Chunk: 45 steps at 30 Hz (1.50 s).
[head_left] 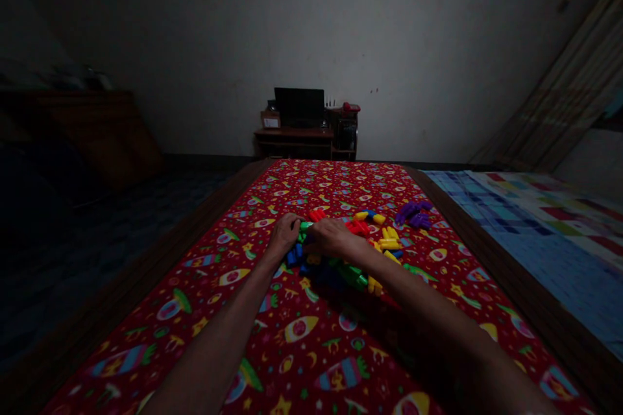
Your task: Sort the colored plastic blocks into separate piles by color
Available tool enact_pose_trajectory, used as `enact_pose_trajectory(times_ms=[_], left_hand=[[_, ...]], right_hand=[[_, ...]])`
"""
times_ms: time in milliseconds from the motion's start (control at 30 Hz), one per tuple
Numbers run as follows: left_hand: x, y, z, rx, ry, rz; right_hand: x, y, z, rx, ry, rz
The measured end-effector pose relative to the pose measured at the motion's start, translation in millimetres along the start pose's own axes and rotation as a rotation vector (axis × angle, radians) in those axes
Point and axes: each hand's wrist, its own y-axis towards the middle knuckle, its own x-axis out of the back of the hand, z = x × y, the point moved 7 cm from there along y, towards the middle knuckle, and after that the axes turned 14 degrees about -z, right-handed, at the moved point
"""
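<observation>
Both hands meet over a heap of plastic building blocks on a bed covered with a red rocket-print sheet (311, 350): the left hand (285, 233) and the right hand (331, 237) are each curled narrow around the ends of a green block (305, 225) held between them. Blue blocks (293, 255) lie just under the hands, red blocks (357, 227) and yellow blocks (389, 240) just to the right, and purple blocks (413, 213) farther right. A dark monitor (298, 106) stands on a wooden desk (292, 140) by the far wall.
</observation>
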Motion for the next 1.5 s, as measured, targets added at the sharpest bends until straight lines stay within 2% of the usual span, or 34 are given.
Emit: enact_pose_trajectory(times_ms=[100, 200, 267, 367, 467, 533, 633, 767, 833, 900, 933, 1033, 1067, 1100, 1233, 1333, 1400, 1500], left_hand=[[-0.3, -0.6, 0.4, 0.003, 0.005, -0.002], [-0.3, -1.0, -0.3, 0.005, 0.004, -0.004], [-0.1, -0.8, -1.0, 0.01, 0.001, -0.004], [0.8, 0.5, -2.2, 0.02, -0.005, -0.001], [1.8, 2.4, -4.0, 0.025, -0.013, 0.01], [2.2, 2.9, -4.8, 0.028, -0.016, 0.014], [2.8, 1.9, -4.5, 0.036, -0.013, 0.009], [10.1, 4.2, -8.1, 0.062, -0.005, -0.034], [20.5, 10.2, -18.9, 0.071, -0.018, -0.101], [27.8, 16.4, -40.2, 0.042, -0.079, -0.114], [26.6, 17.7, -54.7, 0.007, -0.128, -0.061], [5.0, 4.5, -100.3, -0.123, -0.217, 0.284], [-1.5, -2.9, -110.4, -0.153, -0.185, 0.347], [-6.1, -9.6, -117.6, -0.177, -0.133, 0.363], [-11.5, -27.0, -128.4, -0.236, 0.113, 0.251], [-7.8, -31.2, -129.2, -0.265, 0.258, 0.221], [-2.9, -30.7, -129.5, -0.309, 0.308, 0.208], [0.8, -25.8, -121.4, -0.335, 0.323, 0.205]], right_hand=[[-8.4, -0.1, 8.0, 0.019, 0.017, 0.058], [5.8, -4.7, -8.8, -0.014, 0.168, -0.039], [24.9, -12.1, -36.7, -0.11, 0.255, -0.201], [48.2, -32.7, -92.5, -0.36, 0.39, -0.415], [50.3, -54.9, -136.7, -0.619, 0.686, -0.475], [43.7, -64.3, -148.8, -0.725, 0.856, -0.45], [32.6, -68.7, -146.2, -0.786, 1.02, -0.408], [21.9, -63.2, -124.4, -0.782, 1.269, -0.398], [20.1, -59.7, -113.8, -0.764, 1.283, -0.411], [21.2, -56.1, -105.3, -0.736, 1.267, -0.459], [22.6, -54.1, -101.9, -0.716, 1.263, -0.495], [28.3, -49.4, -93.8, -0.632, 1.233, -0.608], [29.7, -48.9, -92.2, -0.612, 1.207, -0.642], [30.3, -49.1, -91.0, -0.601, 1.178, -0.669], [25.4, -51.0, -89.3, -0.629, 1.098, -0.709], [25.2, -51.6, -99.3, -0.659, 1.095, -0.751], [31.3, -55.9, -118.3, -0.695, 1.082, -0.811], [51.0, -73.1, -158.5, -0.726, 0.827, -0.873]])
